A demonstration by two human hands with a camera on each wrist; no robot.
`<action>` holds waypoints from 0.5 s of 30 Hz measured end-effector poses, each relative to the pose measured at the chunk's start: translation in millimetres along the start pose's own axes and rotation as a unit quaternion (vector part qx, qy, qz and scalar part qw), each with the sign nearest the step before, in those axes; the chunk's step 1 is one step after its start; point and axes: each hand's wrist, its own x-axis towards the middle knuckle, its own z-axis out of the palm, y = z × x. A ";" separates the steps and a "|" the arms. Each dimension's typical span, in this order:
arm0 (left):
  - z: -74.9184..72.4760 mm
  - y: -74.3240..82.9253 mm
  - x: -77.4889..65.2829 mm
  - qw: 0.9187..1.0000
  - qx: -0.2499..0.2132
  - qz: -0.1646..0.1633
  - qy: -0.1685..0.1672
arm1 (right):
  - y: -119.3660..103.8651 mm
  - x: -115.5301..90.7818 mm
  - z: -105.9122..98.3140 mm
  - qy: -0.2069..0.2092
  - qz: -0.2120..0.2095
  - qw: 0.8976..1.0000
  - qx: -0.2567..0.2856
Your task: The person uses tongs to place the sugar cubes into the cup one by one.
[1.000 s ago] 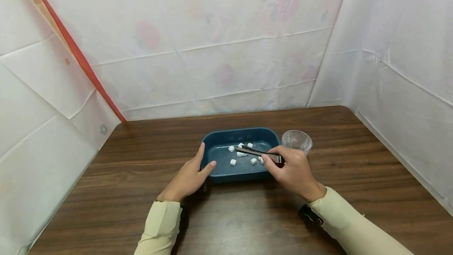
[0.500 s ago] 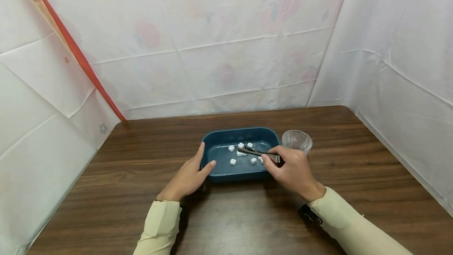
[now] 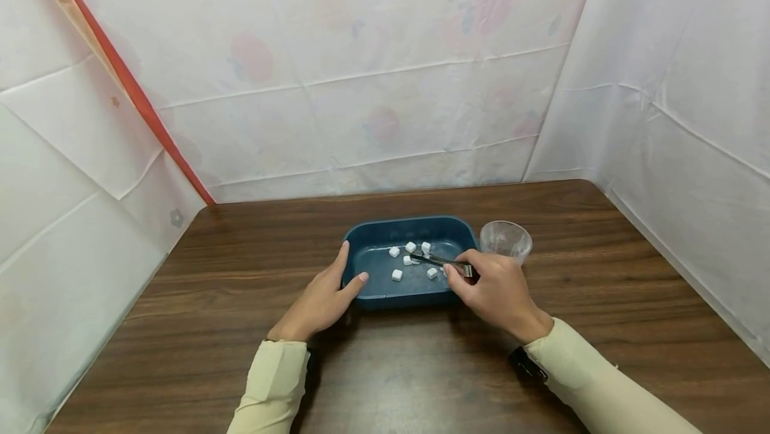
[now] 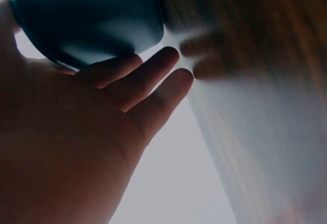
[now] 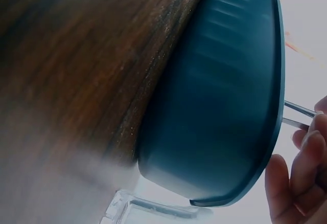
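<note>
In the head view, a dark blue oblong tray (image 3: 415, 297) holds several small white cubes (image 3: 397, 275). My left hand (image 3: 319, 300) rests against its left end, with extended fingers along the outer wall and the thumb at the near rim. In the left wrist view, the fingers (image 4: 158, 101) look nearly straight beside the tray (image 4: 102, 19). Over the tray's right side, my right hand (image 3: 496, 293) pinches metal tongs (image 3: 439, 261) between thumb and fingers. The tongs' tips are by the cubes in the middle; whether they grip one cannot be told. The right hand partly hides a cube.
A clear plastic cup (image 3: 505, 240) stands just right of the tray, behind the right hand. Brown wooden table (image 3: 240, 253) lies all around. White patterned sheets (image 3: 385, 86) enclose the back and sides.
The tongs' tips have shifted slightly right, away from the leftmost cube, and their arms have come closer together. The left hand and the tray have hardly moved.
</note>
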 end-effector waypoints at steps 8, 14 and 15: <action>-0.3 0.9 0.5 1.000 -0.002 -0.001 0.000 | 0.8 -0.1 1.4 -0.018 0.012 1.000 -0.008; 0.3 1.3 -0.7 1.000 -0.004 -0.001 0.002 | -1.2 0.7 0.7 -0.045 0.033 0.998 -0.022; 0.3 1.5 -0.8 1.000 -0.004 -0.002 0.002 | -1.6 0.7 0.5 -0.050 0.037 0.998 -0.023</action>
